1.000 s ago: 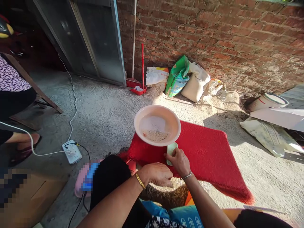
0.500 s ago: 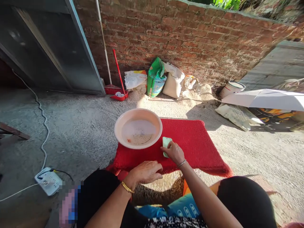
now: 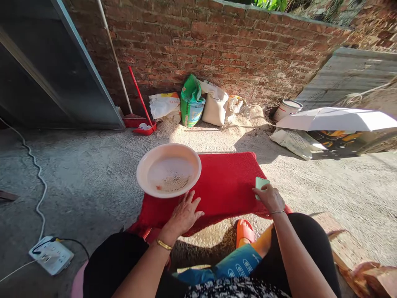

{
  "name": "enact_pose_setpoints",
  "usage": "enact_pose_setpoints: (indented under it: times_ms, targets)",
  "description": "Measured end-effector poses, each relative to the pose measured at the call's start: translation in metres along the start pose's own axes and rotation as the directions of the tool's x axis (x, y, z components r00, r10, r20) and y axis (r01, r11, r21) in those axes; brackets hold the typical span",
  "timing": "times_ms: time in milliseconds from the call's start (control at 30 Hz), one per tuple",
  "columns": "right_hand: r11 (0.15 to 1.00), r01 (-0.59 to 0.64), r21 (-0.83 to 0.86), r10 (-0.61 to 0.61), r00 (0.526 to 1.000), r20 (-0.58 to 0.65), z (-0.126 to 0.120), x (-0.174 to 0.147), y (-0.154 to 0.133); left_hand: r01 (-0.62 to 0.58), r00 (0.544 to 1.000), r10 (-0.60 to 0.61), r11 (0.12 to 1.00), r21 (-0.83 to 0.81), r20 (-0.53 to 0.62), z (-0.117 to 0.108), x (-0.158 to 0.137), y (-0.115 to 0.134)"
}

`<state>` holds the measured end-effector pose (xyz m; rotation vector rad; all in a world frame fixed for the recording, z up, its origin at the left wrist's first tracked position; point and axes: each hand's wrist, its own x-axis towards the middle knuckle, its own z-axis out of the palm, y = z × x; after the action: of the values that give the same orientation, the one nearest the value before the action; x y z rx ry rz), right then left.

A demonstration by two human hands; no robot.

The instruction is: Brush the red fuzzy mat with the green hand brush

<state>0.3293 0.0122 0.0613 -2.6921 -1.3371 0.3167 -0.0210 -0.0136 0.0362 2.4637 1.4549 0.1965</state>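
Note:
A pink sieve basin (image 3: 169, 169) with a little grain in its bottom sits on the left part of a red mat (image 3: 226, 184) on the concrete ground. My left hand (image 3: 184, 214) lies flat on the mat, fingers spread, just below the basin's near rim. My right hand (image 3: 270, 197) rests at the mat's right edge and holds a small pale green object (image 3: 260, 183), part of it hidden by my fingers. My knees and an orange sandal (image 3: 245, 231) are at the bottom of the view.
A white power strip (image 3: 51, 255) with cables lies at the lower left. Along the brick wall stand a red broom and dustpan (image 3: 139, 124), several sacks (image 3: 190, 103) and a white bucket (image 3: 287, 108). White sheeting (image 3: 335, 120) covers things at right.
My right hand carried the green object from beside the basin to the mat's right edge. My left hand moved forward and spread flat near the basin. The view turned to the right.

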Motion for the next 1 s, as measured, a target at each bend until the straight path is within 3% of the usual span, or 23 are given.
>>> enact_pose_setpoints:
  times_ms: [33,100,200,233,267,300,367,467,500,567,633,733,800,900,967,1000]
  targets:
    - [0.998,0.054,0.021,-0.054,0.998,-0.013,0.004,-0.014,-0.007,0.007,1.000,-0.007,1.000,0.016,0.006,0.004,0.000,-0.002]
    - [0.959,0.270,0.084,-0.271,0.962,0.004,0.019,-0.051,-0.033,0.011,1.000,-0.012,0.998,0.064,0.028,0.009,0.000,-0.006]
    - [0.757,0.628,0.182,-0.646,0.761,0.059,0.046,-0.103,-0.076,0.002,0.996,-0.014,0.991,0.135,0.087,0.008,0.001,-0.009]
    - [0.698,0.691,0.188,-0.710,0.701,0.062,0.051,-0.111,-0.083,0.003,0.994,-0.020,0.988,0.154,0.109,0.007,0.001,-0.009]
    - [0.672,0.718,0.179,-0.737,0.673,0.064,0.054,-0.113,-0.084,0.007,0.991,-0.029,0.985,0.171,0.128,0.005,0.001,-0.008]
    - [0.681,0.715,0.160,-0.730,0.680,0.067,0.054,-0.110,-0.077,0.013,0.989,-0.040,0.982,0.187,0.142,0.004,0.002,-0.007]
    - [0.774,0.624,0.110,-0.632,0.771,0.074,0.045,-0.087,-0.046,0.024,0.986,-0.058,0.976,0.214,0.156,0.002,0.002,-0.004]
    - [0.940,0.342,-0.006,-0.341,0.939,0.054,0.016,-0.039,0.023,0.029,0.983,-0.070,0.973,0.229,0.171,0.001,0.000,-0.001]
    - [0.973,0.222,-0.057,-0.221,0.975,0.030,0.006,-0.026,0.043,0.032,0.981,-0.075,0.973,0.230,0.179,0.001,0.000,0.000]
    - [0.992,0.039,-0.121,-0.044,0.998,-0.039,-0.011,-0.010,0.065,0.041,0.977,-0.087,0.973,0.229,0.193,-0.001,-0.001,0.002]
    - [0.994,0.005,-0.111,-0.015,0.996,-0.088,-0.016,-0.009,0.057,0.045,0.975,-0.093,0.972,0.231,0.202,-0.003,-0.001,0.003]
    - [0.966,0.258,-0.018,-0.259,0.964,-0.059,-0.001,-0.030,-0.001,0.043,0.972,-0.094,0.972,0.232,0.215,-0.005,-0.001,0.004]
    - [0.880,0.473,0.042,-0.472,0.881,-0.015,0.019,-0.050,-0.052,0.041,0.971,-0.094,0.971,0.235,0.219,-0.004,0.000,0.003]
    - [0.748,0.660,0.069,-0.661,0.750,0.003,0.047,-0.070,-0.108,0.028,0.976,-0.081,0.968,0.251,0.202,-0.001,0.001,0.000]
    - [0.710,0.702,0.055,-0.704,0.711,0.004,0.056,-0.068,-0.117,0.022,0.978,-0.076,0.964,0.266,0.195,0.000,0.002,0.000]
    - [0.716,0.696,0.043,-0.697,0.717,0.004,0.056,-0.061,-0.111,0.021,0.977,-0.077,0.962,0.272,0.198,0.000,0.002,0.000]
